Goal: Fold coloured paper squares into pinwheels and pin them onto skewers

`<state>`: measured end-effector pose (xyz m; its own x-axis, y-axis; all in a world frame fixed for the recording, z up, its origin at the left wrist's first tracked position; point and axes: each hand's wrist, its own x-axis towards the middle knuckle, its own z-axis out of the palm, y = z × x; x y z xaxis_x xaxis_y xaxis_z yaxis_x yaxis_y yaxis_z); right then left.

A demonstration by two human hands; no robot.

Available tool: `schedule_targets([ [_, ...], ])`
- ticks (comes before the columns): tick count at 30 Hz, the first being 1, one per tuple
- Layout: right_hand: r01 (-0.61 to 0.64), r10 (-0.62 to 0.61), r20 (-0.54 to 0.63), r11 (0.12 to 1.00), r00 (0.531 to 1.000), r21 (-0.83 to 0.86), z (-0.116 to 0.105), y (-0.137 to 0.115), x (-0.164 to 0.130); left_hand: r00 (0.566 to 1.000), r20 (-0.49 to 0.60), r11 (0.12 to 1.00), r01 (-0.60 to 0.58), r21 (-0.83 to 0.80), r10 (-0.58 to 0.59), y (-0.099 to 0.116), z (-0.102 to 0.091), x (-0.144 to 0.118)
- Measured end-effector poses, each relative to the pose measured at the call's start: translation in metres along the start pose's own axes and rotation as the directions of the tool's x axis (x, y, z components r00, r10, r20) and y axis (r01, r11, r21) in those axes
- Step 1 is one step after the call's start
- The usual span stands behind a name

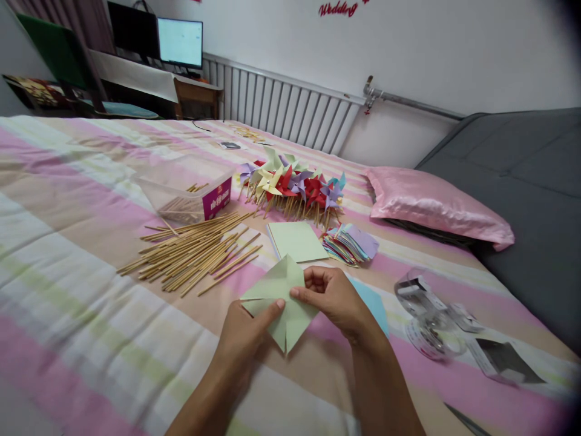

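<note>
Both my hands hold a pale green paper square [278,284], partly folded with its corners turned toward the middle, just above the striped bedspread [82,254]. My left hand [247,336] pinches its lower left part with the thumb on top. My right hand [333,297] presses a flap down at the centre. A light blue sheet [373,303] lies under my right wrist. Behind the fold lies a flat green paper sheet [296,240].
A loose heap of wooden sticks [193,251] lies to the left, beside a clear plastic box [186,191]. Finished paper pinwheels [293,184] are piled further back, with a stack of coloured papers [350,243]. Plastic packaging [431,318] lies right; a pink pillow [436,206] beyond.
</note>
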<state>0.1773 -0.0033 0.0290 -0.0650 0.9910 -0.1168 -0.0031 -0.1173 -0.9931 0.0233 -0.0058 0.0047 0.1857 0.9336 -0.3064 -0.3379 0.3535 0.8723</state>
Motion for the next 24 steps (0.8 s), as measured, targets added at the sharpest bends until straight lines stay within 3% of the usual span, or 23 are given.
schedule_targets([
  [8,0.008,-0.006,0.032,0.999,0.999,-0.049,0.002,-0.002,-0.001,0.998,-0.049,1.0,0.025,-0.017,-0.026,0.003,0.001,-0.001],
  [13,0.082,-0.105,-0.057,0.947,0.993,-0.311,0.0,-0.01,-0.004,0.999,-0.041,0.998,0.032,-0.054,-0.034,0.003,-0.002,0.0],
  [16,0.143,-0.23,-0.159,0.892,0.96,-0.428,-0.002,-0.015,-0.008,0.997,-0.072,0.996,0.01,-0.084,-0.016,0.0,-0.006,0.002],
  [20,0.218,-0.385,-0.279,0.848,0.88,-0.483,-0.004,-0.023,-0.015,0.992,-0.123,0.989,-0.024,-0.147,0.006,-0.002,-0.009,0.005],
  [22,0.258,-0.411,-0.256,0.843,0.875,-0.471,-0.005,-0.027,-0.02,0.991,-0.131,0.984,-0.02,-0.177,-0.004,-0.001,-0.01,0.005],
  [24,0.285,-0.395,-0.148,0.832,0.906,-0.475,-0.005,-0.029,-0.024,0.991,-0.136,0.981,-0.016,-0.194,-0.011,0.0,-0.01,0.005],
])
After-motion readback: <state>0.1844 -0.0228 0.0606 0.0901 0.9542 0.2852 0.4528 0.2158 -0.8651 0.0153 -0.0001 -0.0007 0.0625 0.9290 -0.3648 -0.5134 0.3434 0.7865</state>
